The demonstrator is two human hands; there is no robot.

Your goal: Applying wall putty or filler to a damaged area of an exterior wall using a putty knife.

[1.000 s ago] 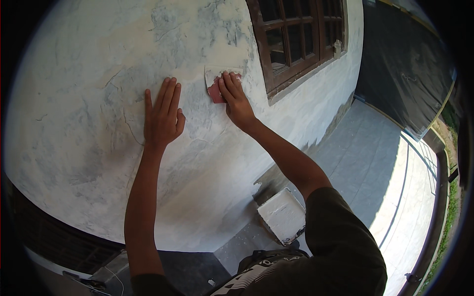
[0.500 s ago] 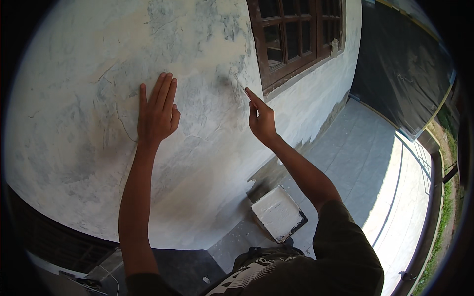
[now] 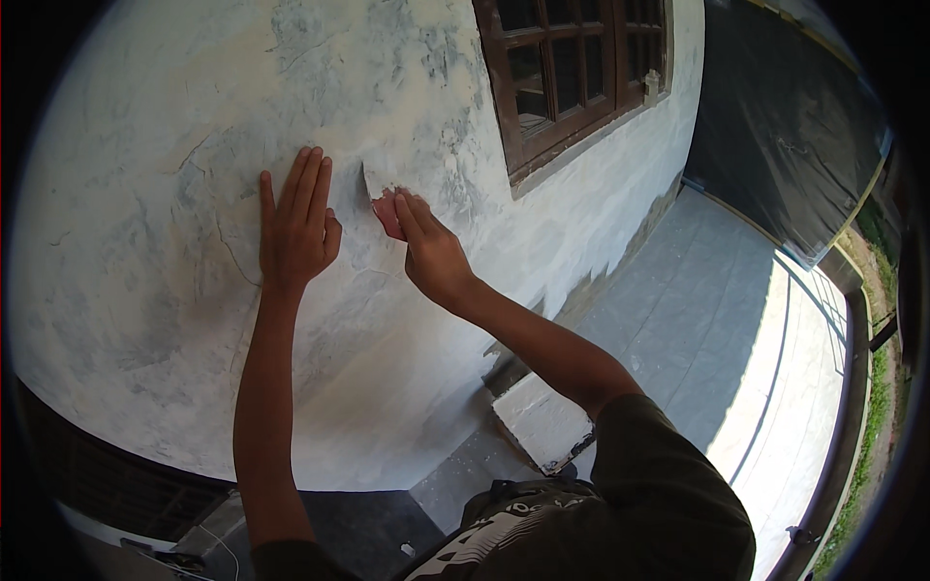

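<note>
The left hand (image 3: 295, 242) lies flat on the white, grey-streaked plaster wall (image 3: 126, 261), fingers extended, holding nothing. The right hand (image 3: 436, 261) has its fingers closed on a flat red scraper with a pale blade (image 3: 387, 215), between the left hand and the brown wooden-framed window (image 3: 572, 82); whether the blade's whole edge touches is hard to tell. A square white-coated tray (image 3: 542, 418) sits below.

Toward 10 o'clock, the view is filled by a whitish wall (image 3: 136, 232), mottled with grey and crossed by thin cracks. At 1 o'clock, a brown-framed window (image 3: 570, 46) with small panes is set into it. A black sheet (image 3: 775, 121) is seen at 2 o'clock. Grey floor tiles (image 3: 678, 310) are shaded at 3 o'clock; at 4, pale floor (image 3: 799, 416) is brightly sunlit.
</note>
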